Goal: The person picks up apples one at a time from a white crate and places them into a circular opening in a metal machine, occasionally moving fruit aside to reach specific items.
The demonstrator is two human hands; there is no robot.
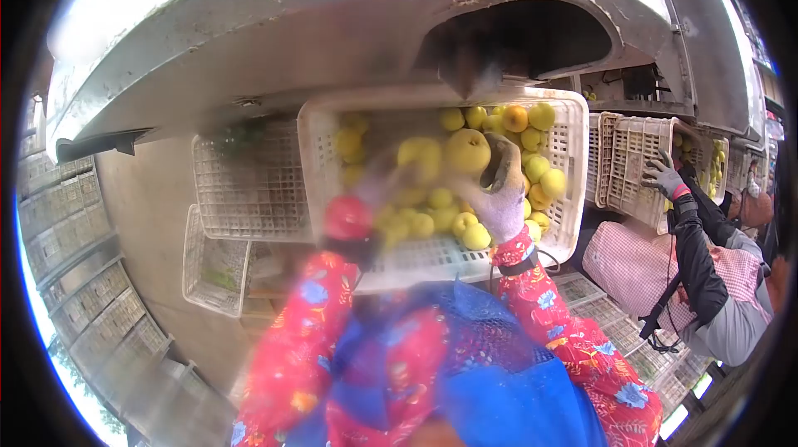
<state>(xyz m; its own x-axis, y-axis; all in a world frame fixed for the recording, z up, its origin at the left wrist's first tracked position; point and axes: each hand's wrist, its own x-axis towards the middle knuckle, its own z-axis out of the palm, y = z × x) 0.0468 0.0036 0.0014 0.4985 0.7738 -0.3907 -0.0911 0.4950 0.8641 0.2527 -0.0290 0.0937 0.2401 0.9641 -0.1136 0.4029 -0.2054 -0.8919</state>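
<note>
A white plastic crate (445, 268) in front of me holds several round yellow-green fruits (476, 237), apples or pears by their look. My right hand (502, 202), in a pale glove with dark, dirty fingers, is closed around the right side of a large yellow fruit (468, 151) above the others. My left hand (379, 188) is blurred, and its fingers are hard to see. It appears closed on another yellow fruit (418, 158), just left of the first. Both wrists come out of red flowered sleeves (525, 285).
A metal machine housing (316, 48) with a dark round opening (532, 36) overhangs the crate's far side. More crates stand to the left (253, 185) and right (640, 160). A co-worker's gloved hand (662, 176) reaches over the right-hand crates. Stacked crates (75, 231) line the far left.
</note>
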